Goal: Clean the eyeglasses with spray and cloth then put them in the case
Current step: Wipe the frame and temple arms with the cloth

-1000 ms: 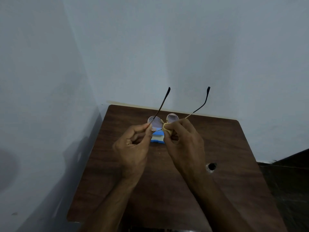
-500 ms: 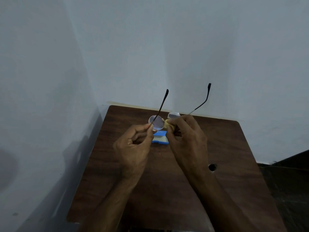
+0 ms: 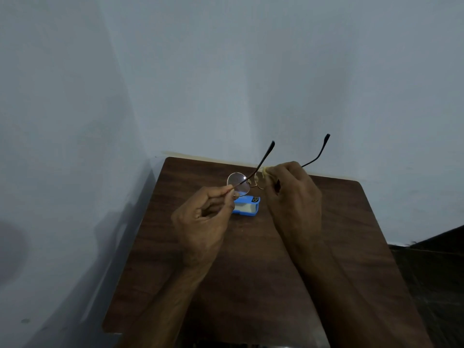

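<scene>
Round eyeglasses (image 3: 238, 183), temples unfolded, held above the blue case (image 3: 247, 209), yellow cloth (image 3: 265, 172) on one lens.

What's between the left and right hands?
Head view: the eyeglasses span the gap, left hand pinching a temple, right hand pressing the yellow cloth on a lens. Below them, the blue case lies on the table.

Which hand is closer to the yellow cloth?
Right. The right hand pinches the yellow cloth against one lens; the left hand pinches the eyeglasses by a temple, left of the cloth.
</scene>
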The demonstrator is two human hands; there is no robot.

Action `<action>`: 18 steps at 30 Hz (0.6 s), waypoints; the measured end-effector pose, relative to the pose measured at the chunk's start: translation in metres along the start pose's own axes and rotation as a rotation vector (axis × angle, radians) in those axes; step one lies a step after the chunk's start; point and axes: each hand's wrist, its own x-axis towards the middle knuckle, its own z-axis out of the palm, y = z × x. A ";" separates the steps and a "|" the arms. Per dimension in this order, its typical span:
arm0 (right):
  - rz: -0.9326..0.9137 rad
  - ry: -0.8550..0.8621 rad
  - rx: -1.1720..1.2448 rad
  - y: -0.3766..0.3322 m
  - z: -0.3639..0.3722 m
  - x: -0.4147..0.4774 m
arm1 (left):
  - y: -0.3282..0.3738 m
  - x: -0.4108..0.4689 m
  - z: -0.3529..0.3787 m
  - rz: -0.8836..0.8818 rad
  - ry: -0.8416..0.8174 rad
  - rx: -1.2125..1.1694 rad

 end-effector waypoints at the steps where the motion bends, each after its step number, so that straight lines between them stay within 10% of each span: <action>1: 0.009 0.007 -0.016 0.000 0.001 0.001 | 0.001 0.000 0.000 0.008 -0.006 -0.003; 18: -0.018 -0.046 0.060 -0.006 0.000 -0.009 | -0.001 0.005 -0.003 -0.006 -0.010 -0.028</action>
